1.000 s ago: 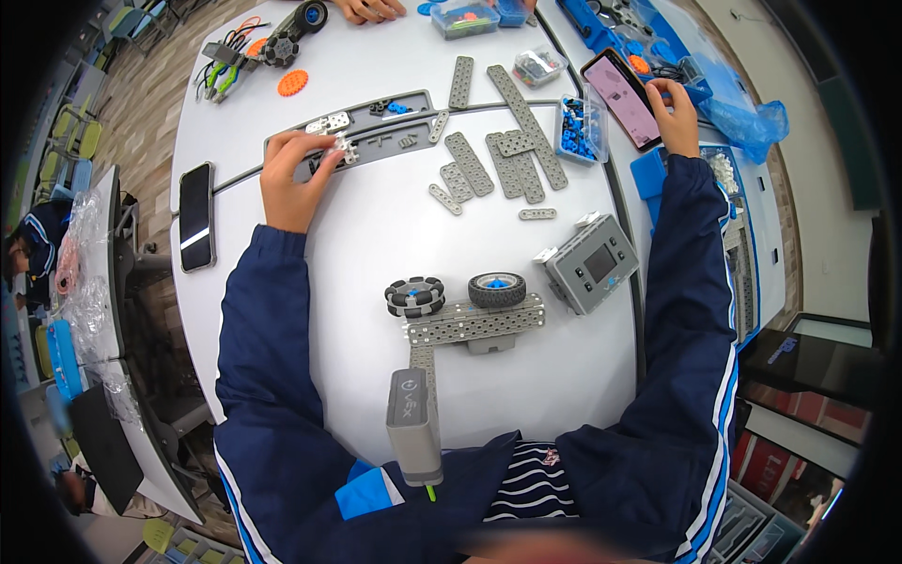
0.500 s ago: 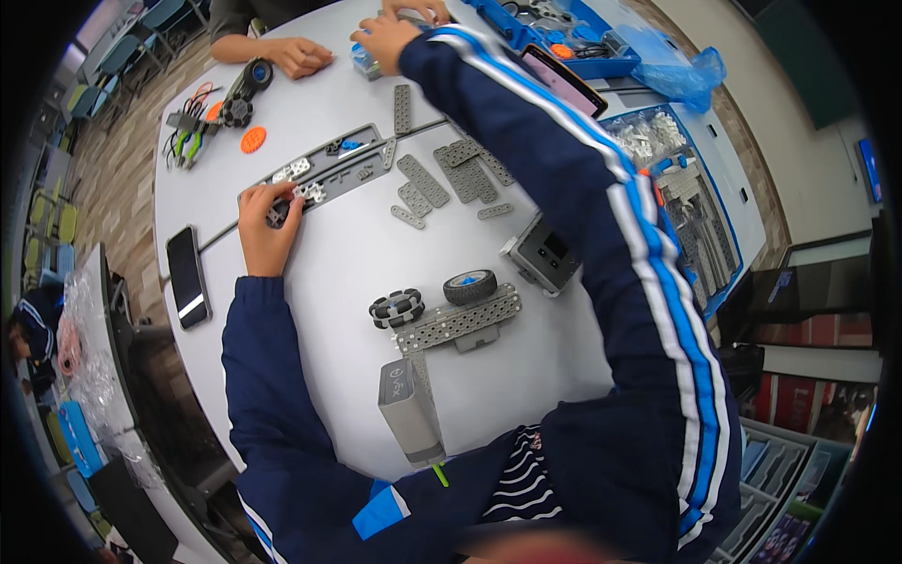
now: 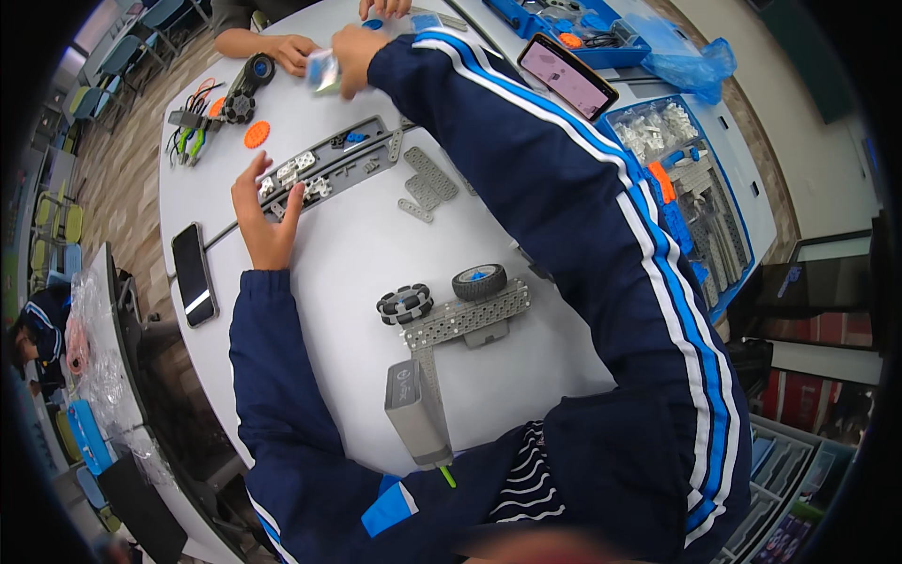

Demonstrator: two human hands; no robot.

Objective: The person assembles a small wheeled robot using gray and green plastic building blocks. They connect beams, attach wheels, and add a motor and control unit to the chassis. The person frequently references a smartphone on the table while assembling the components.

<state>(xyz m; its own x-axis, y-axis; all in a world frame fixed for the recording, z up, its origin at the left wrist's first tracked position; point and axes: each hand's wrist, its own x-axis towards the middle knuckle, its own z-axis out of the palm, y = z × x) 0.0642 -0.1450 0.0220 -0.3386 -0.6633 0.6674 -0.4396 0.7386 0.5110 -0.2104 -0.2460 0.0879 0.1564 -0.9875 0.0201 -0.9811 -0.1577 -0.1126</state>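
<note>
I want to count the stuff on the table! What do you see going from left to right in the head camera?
Black phone → left hand → striped roller wheel → black wheel with blue hub → pink-screened phone → blue parts tray.

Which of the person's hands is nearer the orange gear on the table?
Left. The left hand rests just below the orange gear; the right hand, holding a small clear bag, is farther to its right.

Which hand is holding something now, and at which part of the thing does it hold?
The right hand grips a small clear bag at its right edge. The left hand holds nothing, resting open beside the grey parts tray.
</note>
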